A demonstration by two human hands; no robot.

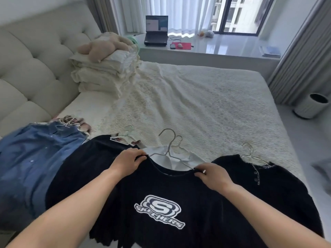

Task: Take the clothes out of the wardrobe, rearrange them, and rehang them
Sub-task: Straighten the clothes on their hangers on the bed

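Both hands, left hand (129, 159) & right hand (211, 173), pinched the collar of the black T-shirt (161, 203) at the bed (206, 104) near edge. Wide bare bedspread lay beyond. Hanger (168, 149) arms partly hidden in the collar; T-shirt hem cut off.

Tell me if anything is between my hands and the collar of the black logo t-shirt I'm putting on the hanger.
Nothing visible is. The left hand and the right hand both already pinch the neckline of the black logo t-shirt, one at each side. The wire hanger lies in the neck opening between them, hook pointing away over the bed.
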